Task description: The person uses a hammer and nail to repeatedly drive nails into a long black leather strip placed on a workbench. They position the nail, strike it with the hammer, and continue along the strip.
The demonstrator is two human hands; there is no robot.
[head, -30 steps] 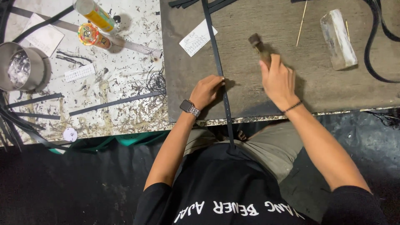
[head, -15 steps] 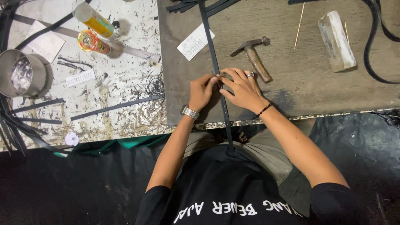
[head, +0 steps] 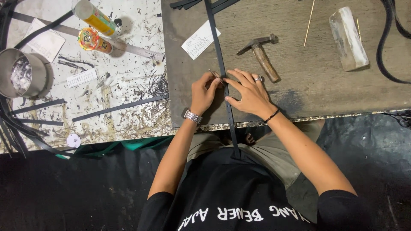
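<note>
Both hands now on the long narrow black leather strap; right hand has let go of the wooden-handled steel hammer, which lies just beside it toward the tabletop's far edge. So striking paused, positioning underway. Left hand pinches a small thin metal tool against the strap. Right hand open, fingers spread, pressing strap flat. Strap matte, punched holes near front edge, runs far edge to front edge and hangs over into lap.

The workbench is evenly and brightly lit from overhead; soft shadows are cast beside the hammer. The floor below is left dim. Focus is kept sharp throughout.
</note>
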